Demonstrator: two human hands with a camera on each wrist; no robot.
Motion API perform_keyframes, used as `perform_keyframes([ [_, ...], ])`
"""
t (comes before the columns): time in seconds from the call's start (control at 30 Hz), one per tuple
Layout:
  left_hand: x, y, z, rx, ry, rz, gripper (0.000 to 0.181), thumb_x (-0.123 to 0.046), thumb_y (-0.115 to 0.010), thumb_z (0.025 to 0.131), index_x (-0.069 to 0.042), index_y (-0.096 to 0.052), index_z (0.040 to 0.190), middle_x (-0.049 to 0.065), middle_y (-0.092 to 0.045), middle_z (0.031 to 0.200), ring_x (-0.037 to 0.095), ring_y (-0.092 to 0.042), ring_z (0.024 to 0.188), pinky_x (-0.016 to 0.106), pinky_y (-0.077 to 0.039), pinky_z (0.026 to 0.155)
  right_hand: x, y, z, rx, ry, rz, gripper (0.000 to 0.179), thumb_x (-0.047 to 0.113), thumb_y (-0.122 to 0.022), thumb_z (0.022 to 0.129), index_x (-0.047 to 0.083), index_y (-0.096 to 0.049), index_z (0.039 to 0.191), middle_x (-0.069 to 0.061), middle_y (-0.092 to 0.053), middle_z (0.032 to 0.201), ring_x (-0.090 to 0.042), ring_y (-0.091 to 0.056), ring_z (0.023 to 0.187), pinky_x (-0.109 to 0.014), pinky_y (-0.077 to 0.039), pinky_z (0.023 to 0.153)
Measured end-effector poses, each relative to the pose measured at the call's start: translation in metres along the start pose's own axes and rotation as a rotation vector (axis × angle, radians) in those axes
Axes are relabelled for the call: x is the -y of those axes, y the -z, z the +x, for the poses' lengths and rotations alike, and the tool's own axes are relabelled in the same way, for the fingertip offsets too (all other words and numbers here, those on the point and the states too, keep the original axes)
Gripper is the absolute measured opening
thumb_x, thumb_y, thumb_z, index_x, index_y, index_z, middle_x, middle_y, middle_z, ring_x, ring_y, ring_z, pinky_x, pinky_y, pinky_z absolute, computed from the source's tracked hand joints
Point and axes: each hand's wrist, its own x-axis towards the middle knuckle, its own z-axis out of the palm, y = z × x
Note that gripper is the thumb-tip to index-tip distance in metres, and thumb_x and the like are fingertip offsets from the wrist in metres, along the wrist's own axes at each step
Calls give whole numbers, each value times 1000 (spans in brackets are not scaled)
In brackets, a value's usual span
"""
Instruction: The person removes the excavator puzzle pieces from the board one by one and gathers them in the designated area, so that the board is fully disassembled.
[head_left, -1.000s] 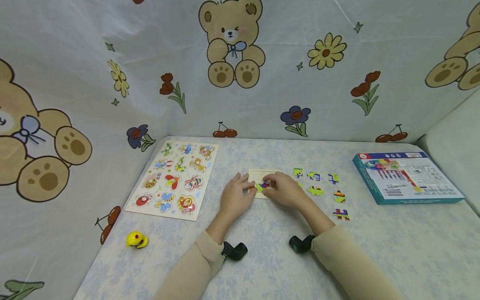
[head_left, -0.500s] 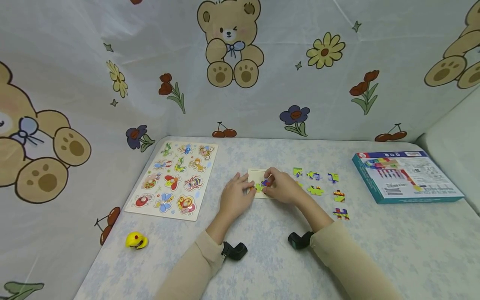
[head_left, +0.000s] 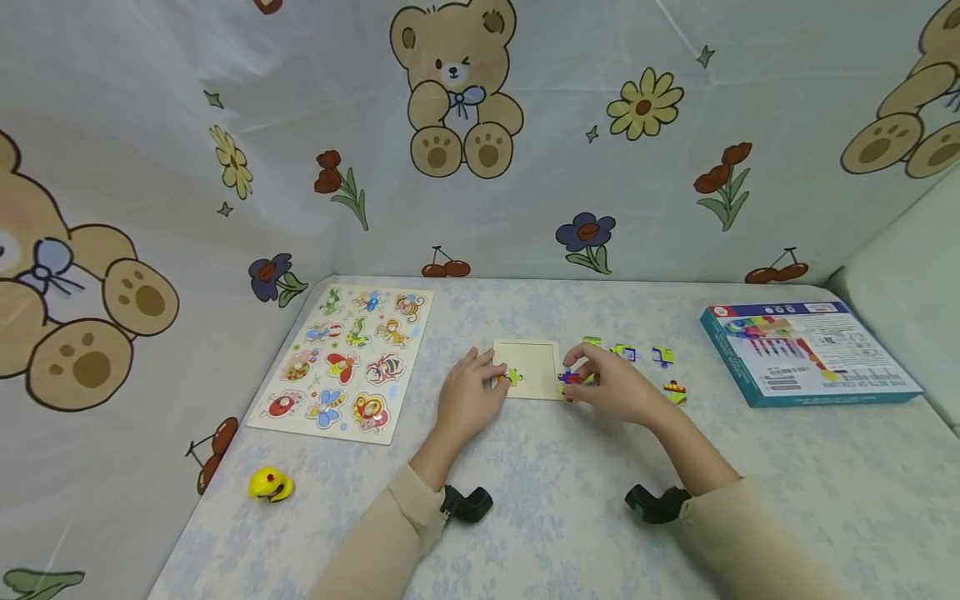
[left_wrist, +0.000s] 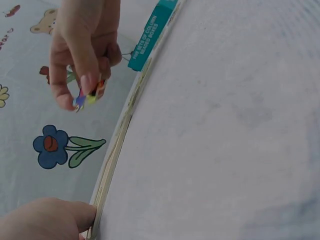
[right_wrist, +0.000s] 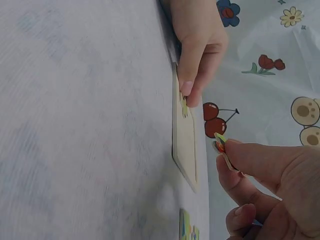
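Observation:
A small light wooden puzzle tray [head_left: 537, 367] lies mid-table, with one yellow-green jigsaw piece [head_left: 515, 377] at its left side. My left hand [head_left: 471, 392] holds the tray's left edge, its thumb and fingertips close to that piece. Between thumb and forefinger, my right hand [head_left: 613, 382] pinches a purple, red and yellow jigsaw piece [right_wrist: 220, 146]. This piece is just right of the tray, raised and tilted in the right wrist view. Several loose jigsaw pieces [head_left: 663, 357] lie to the right, some hidden by the right hand.
An insect picture board [head_left: 348, 358] lies at the left. Nearer the front left is a small yellow toy [head_left: 270, 484]. A teal-edged flat box [head_left: 810, 354] lies at the far right. A bear-print cloth [head_left: 465, 217] hangs behind the table.
My right hand has lifted the purple-red piece out of the tray and moved it right, baring more of the tray. My left hand stays at the tray's left edge.

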Motion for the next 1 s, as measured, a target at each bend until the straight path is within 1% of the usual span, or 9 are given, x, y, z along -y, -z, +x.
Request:
perform_keyframes([
  [0.13,1,0,0,-1,0,-16,30,-34,-66,93,-23,-73,120,-3,-54,148,24,-35,148,53,-30,120,-13,13,-20,5,-44,-42,38,22,-75,89,13,-55,120,-7,-66,96,-20,-52,71,-30,-46,59],
  [0.23,2,0,0,-1,2,-21,31,-34,-66,93,-23,-73,121,-3,-54,148,24,-35,148,53,-30,120,-24,22,-33,2,-72,-68,39,23,-75,89,12,-55,120,-6,-65,95,-20,-52,73,-29,-44,61],
  [0.37,1,-1,0,2,4,-21,31,-35,-66,93,-23,-73,121,-4,-54,148,23,-35,148,52,-30,120,-38,30,-46,-6,-78,-100,40,24,-75,89,11,-56,121,-5,-64,93,-19,-52,74,-28,-43,63],
  [0.47,1,-1,0,5,6,-21,31,-35,-66,93,-23,-72,122,-4,-54,148,23,-34,149,51,-29,120,-47,33,-53,-7,-80,-107,39,24,-75,89,11,-56,121,-5,-64,94,-18,-52,75,-28,-42,64],
  [0.6,1,-1,0,2,2,-22,31,-34,-65,93,-22,-72,122,-3,-55,147,23,-34,149,51,-29,120,-55,34,-57,-5,-99,-113,36,22,-75,88,12,-57,118,-5,-63,93,-18,-52,76,-29,-42,65],
  [0.8,1,-1,0,-7,-10,-29,31,-33,-65,93,-21,-72,121,-1,-55,147,25,-35,148,54,-29,120,-58,30,-56,6,-132,-127,35,22,-76,87,14,-57,115,-4,-62,91,-19,-52,78,-30,-41,67],
  [0.9,0,-1,0,-6,-7,-30,32,-33,-66,93,-21,-72,122,-1,-55,147,25,-35,149,54,-29,120,-59,28,-55,-9,-118,-155,34,22,-77,86,13,-59,114,-4,-61,93,-19,-52,84,-31,-41,70],
  [1.0,0,-2,0,-3,-4,-27,32,-33,-66,93,-22,-71,123,-1,-54,148,24,-34,149,54,-29,120,-61,26,-54,-46,-88,-214,33,22,-79,84,13,-62,110,-4,-60,98,-22,-52,91,-36,-44,77],
])
